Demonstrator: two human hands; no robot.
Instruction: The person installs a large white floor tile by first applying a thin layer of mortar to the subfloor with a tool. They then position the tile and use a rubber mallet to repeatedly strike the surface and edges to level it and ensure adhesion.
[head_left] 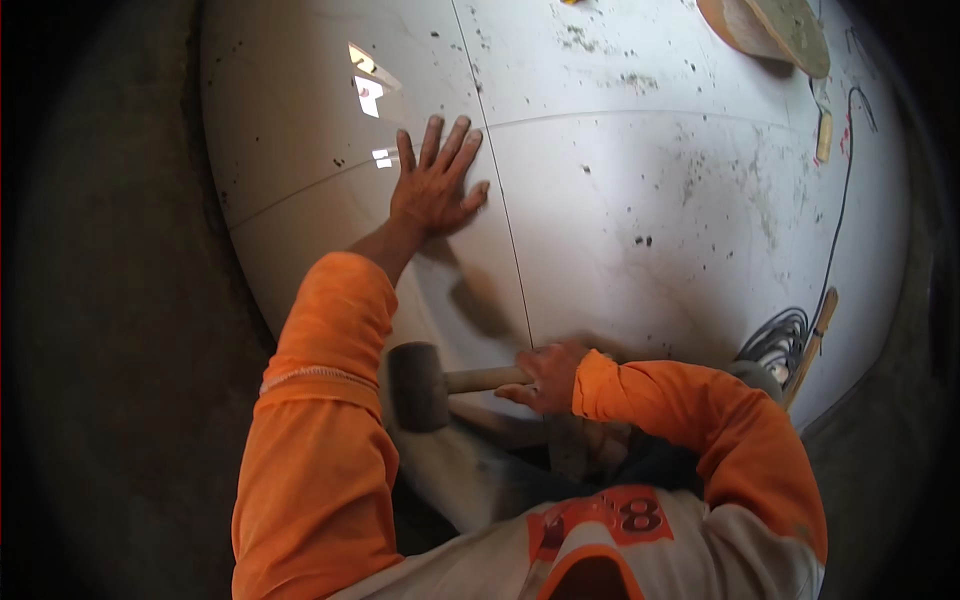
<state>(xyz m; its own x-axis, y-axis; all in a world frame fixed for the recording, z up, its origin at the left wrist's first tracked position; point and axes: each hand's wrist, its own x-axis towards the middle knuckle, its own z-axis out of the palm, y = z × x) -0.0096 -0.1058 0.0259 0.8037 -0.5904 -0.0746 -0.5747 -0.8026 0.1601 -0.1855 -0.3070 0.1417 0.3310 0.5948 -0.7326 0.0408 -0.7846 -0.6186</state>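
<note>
The left hand [435,185] lies flat on a large glossy white floor tile [330,130], fingers spread and palm down, just left of the thin joint line [500,200] that runs toward the person; pressed this way it appears to steady the tile or feel its level against the neighbouring tile [650,200]. The right hand [545,375] is closed around the pale wooden handle of a rubber mallet [420,385], whose dark cylindrical head hangs low over the near part of the tile, close beside the orange left sleeve [320,400]; the grip sits well back on the handle, which would give the head a free swing, and the head's blurred shadow falls on the tile near the joint. Both tiles carry dark specks and smears of mortar, thicker toward the far edge. Far right, a flat wooden float [770,30] rests at the top edge, a black cable [835,220] trails down to a coil [775,340], and a wooden-handled tool [815,340] lies beside the coil. Bare grey screed [120,300] borders the tiles on the left. No packages, labels or signs show on the floor; the only marking is an orange patch on the person's light shirt [600,520].
</note>
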